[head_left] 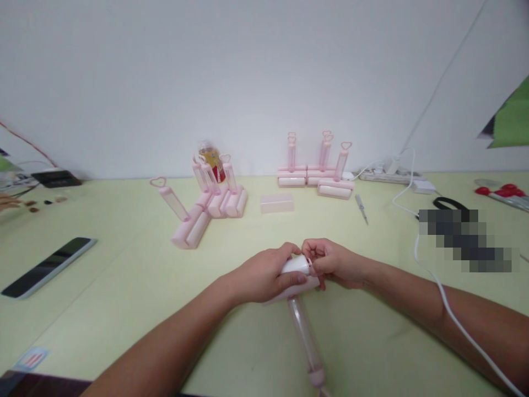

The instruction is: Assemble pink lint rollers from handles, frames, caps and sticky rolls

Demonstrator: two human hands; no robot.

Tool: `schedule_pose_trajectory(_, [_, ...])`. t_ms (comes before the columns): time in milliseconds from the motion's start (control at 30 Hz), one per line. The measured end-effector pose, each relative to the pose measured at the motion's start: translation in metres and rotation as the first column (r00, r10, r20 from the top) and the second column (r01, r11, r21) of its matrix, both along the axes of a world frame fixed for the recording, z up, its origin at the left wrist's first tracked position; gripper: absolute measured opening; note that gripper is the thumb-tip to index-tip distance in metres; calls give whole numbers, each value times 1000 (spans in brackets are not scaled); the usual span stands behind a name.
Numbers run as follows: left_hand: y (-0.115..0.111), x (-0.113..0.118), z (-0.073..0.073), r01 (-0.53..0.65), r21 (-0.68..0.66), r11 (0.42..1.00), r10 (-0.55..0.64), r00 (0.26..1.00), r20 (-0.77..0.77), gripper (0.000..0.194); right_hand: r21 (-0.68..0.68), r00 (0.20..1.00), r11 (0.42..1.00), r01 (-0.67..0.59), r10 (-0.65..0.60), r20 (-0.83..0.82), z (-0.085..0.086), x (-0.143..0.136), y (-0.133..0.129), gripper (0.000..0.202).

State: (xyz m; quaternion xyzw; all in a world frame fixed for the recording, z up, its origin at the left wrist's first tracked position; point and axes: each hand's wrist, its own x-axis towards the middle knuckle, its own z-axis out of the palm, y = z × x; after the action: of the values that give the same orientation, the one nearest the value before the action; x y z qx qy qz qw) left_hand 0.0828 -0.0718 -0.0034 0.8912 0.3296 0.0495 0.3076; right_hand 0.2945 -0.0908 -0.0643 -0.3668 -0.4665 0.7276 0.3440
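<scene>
A plain pale wall point(248, 82) fills the back, and below it a light yellow-green table point(136, 320) spreads across the view. Both forearms reach in from the near corners and converge at the middle, the right one crossed by a white cable point(448, 306). Further back stand two groups of pink rollers, one left of centre point(197, 227) in front of a bottle point(220, 172), the other nearer the wall on the right point(335, 190), beside a power strip point(384, 175). A dark-screened phone point(49, 268) lies at far left. Between the hands is one more roller point(303, 331), its clear handle pointing towards the person. The left hand point(262, 274) wraps the head from the left, palm down, with thumb and fingers on either side of the white roll point(295, 264). The right hand point(336, 262) comes from the opposite side, fingers curled, thumb and forefinger pinching the pink rim point(311, 266) at the roll's end; whether that rim is a separate part is too blurred to tell. A translucent pink block point(276, 203) and a slim screwdriver point(361, 208) lie beyond the hands.
</scene>
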Motion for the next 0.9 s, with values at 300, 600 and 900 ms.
schedule_pose_trajectory(300, [-1, 8, -8, 15, 41, 999, -18, 996, 82, 36, -42, 995, 998, 52, -55, -81, 4, -1, 2, 28])
schedule_pose_trajectory(600, [-1, 14, -22, -249, 104, 963, 238, 965, 112, 43, 95, 981, 977, 192, -194, 15, -3, -6, 5, 24])
schedule_pose_trajectory(900, [30, 2, -42, -350, -185, 919, 395, 801, 449, 50, 619, 753, 777, 120, -477, 453, -10, 5, 13, 6])
